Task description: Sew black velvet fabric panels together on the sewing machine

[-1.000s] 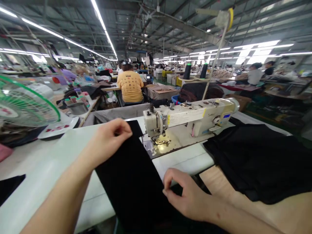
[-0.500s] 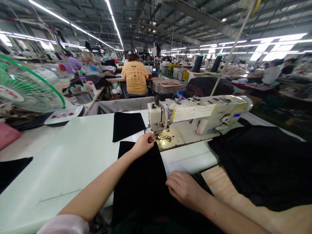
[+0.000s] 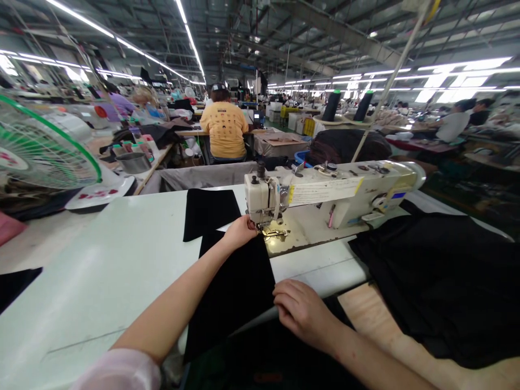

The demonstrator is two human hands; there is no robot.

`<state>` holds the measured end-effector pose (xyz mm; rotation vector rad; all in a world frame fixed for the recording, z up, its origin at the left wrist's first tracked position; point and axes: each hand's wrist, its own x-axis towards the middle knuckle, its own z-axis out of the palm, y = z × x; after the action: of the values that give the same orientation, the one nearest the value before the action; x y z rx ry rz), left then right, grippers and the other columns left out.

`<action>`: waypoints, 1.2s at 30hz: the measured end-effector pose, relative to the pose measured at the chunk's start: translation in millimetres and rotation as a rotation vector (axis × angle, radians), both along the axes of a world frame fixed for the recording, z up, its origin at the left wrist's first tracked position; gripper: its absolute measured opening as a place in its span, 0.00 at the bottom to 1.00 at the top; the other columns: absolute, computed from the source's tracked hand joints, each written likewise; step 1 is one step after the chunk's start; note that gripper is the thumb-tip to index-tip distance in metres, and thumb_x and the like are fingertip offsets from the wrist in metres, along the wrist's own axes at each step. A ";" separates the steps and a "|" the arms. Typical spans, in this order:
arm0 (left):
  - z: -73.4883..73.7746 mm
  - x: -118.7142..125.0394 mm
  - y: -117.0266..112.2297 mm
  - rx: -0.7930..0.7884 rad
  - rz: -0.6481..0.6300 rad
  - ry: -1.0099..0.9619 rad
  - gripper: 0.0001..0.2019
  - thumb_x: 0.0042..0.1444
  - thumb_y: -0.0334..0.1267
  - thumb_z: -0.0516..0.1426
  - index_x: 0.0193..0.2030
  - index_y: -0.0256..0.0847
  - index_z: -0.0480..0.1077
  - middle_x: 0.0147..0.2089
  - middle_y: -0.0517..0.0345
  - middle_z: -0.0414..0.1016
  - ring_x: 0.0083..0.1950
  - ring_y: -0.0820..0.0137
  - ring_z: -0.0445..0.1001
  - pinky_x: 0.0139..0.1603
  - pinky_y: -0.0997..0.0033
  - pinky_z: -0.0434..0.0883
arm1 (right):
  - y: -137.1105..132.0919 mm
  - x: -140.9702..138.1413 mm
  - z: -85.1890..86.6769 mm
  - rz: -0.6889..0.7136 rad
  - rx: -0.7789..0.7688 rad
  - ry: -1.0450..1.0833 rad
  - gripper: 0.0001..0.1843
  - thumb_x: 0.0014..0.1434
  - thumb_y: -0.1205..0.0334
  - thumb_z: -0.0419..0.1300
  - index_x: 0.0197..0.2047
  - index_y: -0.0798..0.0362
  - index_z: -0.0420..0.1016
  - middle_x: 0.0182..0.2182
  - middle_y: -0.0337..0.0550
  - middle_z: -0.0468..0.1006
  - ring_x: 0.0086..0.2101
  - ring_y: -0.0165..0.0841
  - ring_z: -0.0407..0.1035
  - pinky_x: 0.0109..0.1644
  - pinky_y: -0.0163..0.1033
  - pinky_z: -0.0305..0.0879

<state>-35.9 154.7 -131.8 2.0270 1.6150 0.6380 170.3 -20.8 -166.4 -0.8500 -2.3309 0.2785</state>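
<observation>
Left hand pinches black cloth at the presser foot of sewing machine — right hand grips cloth at desk edge.

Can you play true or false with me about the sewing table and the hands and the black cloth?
1. The left hand touches the black cloth strip right by the needle of the sewing machine. True.
2. The right hand is lifted high in the air. False: it rests on the strip at the table's near edge.
3. A green fan stands at the left. True.
4. The sewing machine is bright red. False: it is cream-white.
5. A person in a yellow shirt sits farther back. True.
</observation>
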 end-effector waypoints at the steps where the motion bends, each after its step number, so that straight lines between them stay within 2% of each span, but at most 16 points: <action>1: 1.7 0.5 -0.4 0.002 -0.002 0.016 0.06 0.47 0.29 0.60 0.29 0.43 0.67 0.28 0.61 0.74 0.30 0.68 0.73 0.30 0.72 0.65 | -0.1 0.5 -0.1 0.006 0.006 -0.009 0.11 0.58 0.76 0.54 0.40 0.52 0.71 0.41 0.48 0.78 0.42 0.40 0.72 0.47 0.46 0.73; 3: 6.6 2.0 -4.7 0.024 0.008 0.055 0.05 0.49 0.29 0.60 0.32 0.42 0.68 0.29 0.60 0.74 0.32 0.66 0.74 0.32 0.71 0.67 | -0.3 1.5 0.3 0.016 0.020 -0.030 0.12 0.59 0.76 0.53 0.41 0.53 0.71 0.41 0.49 0.79 0.43 0.40 0.73 0.48 0.47 0.73; 5: 13.1 4.4 -18.0 0.074 0.047 0.100 0.06 0.51 0.30 0.60 0.36 0.40 0.69 0.34 0.55 0.76 0.39 0.62 0.76 0.39 0.68 0.69 | -0.6 2.4 1.2 0.025 0.035 -0.044 0.12 0.60 0.76 0.53 0.42 0.54 0.72 0.42 0.50 0.79 0.43 0.40 0.73 0.49 0.47 0.74; 7: 18.8 7.4 -44.0 0.137 0.091 0.137 0.07 0.55 0.29 0.59 0.41 0.39 0.70 0.42 0.49 0.76 0.48 0.58 0.74 0.47 0.62 0.69 | -1.0 3.5 2.5 0.037 0.055 -0.041 0.12 0.60 0.76 0.54 0.43 0.54 0.73 0.42 0.51 0.80 0.44 0.40 0.74 0.49 0.47 0.75; 8: 20.2 8.7 -61.7 0.164 0.066 0.158 0.06 0.56 0.30 0.58 0.42 0.39 0.70 0.44 0.48 0.75 0.50 0.57 0.73 0.49 0.60 0.69 | -1.2 4.1 3.3 0.044 0.063 -0.037 0.12 0.60 0.76 0.54 0.44 0.55 0.73 0.42 0.51 0.80 0.44 0.41 0.74 0.50 0.47 0.75; 10: 18.8 9.5 -102.4 0.180 -0.129 0.198 0.03 0.59 0.30 0.58 0.39 0.39 0.71 0.43 0.50 0.75 0.48 0.60 0.73 0.49 0.61 0.70 | -2.0 5.6 5.0 0.059 0.061 -0.036 0.12 0.60 0.75 0.54 0.45 0.56 0.74 0.43 0.53 0.80 0.45 0.41 0.74 0.51 0.48 0.75; 13: 6.6 4.5 -156.2 0.198 -0.532 0.256 0.05 0.61 0.30 0.55 0.39 0.41 0.72 0.42 0.53 0.76 0.45 0.63 0.74 0.47 0.64 0.74 | -2.9 7.5 7.0 0.070 0.038 -0.045 0.13 0.60 0.75 0.54 0.46 0.58 0.75 0.44 0.54 0.80 0.47 0.42 0.74 0.53 0.48 0.74; 14: 1.5 1.5 -167.3 0.233 -0.600 0.278 0.07 0.61 0.29 0.55 0.43 0.40 0.73 0.45 0.51 0.76 0.47 0.62 0.74 0.49 0.62 0.74 | -2.6 7.8 7.4 0.074 0.033 -0.048 0.14 0.60 0.75 0.54 0.46 0.59 0.75 0.44 0.55 0.80 0.47 0.42 0.74 0.54 0.48 0.74; 16: -6.6 -4.6 -176.2 0.333 -0.649 0.324 0.13 0.60 0.27 0.54 0.50 0.37 0.72 0.52 0.47 0.76 0.53 0.59 0.73 0.55 0.58 0.74 | 0.0 7.6 7.5 0.074 0.031 -0.047 0.14 0.59 0.75 0.54 0.47 0.59 0.76 0.44 0.55 0.80 0.48 0.42 0.73 0.55 0.48 0.73; 19: -8.6 -10.5 -164.8 0.411 -0.675 0.341 0.16 0.61 0.26 0.53 0.55 0.34 0.70 0.56 0.44 0.75 0.57 0.57 0.73 0.58 0.56 0.74 | 10.0 5.5 7.0 0.064 0.019 -0.039 0.15 0.60 0.74 0.54 0.48 0.58 0.76 0.46 0.54 0.80 0.49 0.41 0.73 0.56 0.48 0.72; 26: 2.0 -17.6 -116.9 0.410 -0.630 0.271 0.12 0.66 0.33 0.52 0.52 0.38 0.74 0.53 0.47 0.77 0.54 0.60 0.75 0.56 0.58 0.76 | 51.4 -2.6 9.7 -0.014 0.060 -0.097 0.15 0.59 0.73 0.57 0.49 0.56 0.78 0.47 0.50 0.78 0.49 0.41 0.69 0.56 0.48 0.69; 31: -0.7 -25.8 -85.3 0.391 -0.592 0.294 0.14 0.66 0.35 0.52 0.53 0.38 0.75 0.55 0.47 0.77 0.57 0.60 0.74 0.59 0.57 0.74 | 80.3 -10.8 14.2 -0.108 0.083 -0.197 0.12 0.60 0.72 0.59 0.45 0.54 0.80 0.41 0.48 0.76 0.45 0.40 0.68 0.51 0.46 0.68; 36: 1.0 -30.1 -52.6 0.382 -0.551 0.304 0.14 0.66 0.35 0.52 0.50 0.38 0.77 0.54 0.48 0.78 0.57 0.61 0.74 0.60 0.59 0.73 | 109.3 -21.8 13.6 -0.175 0.078 -0.212 0.13 0.62 0.71 0.58 0.46 0.54 0.81 0.37 0.47 0.76 0.44 0.41 0.68 0.49 0.47 0.67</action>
<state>-66.0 102.0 -130.7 2.8091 1.0363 0.4677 148.5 88.4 -152.8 -1.0817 -2.4223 0.0230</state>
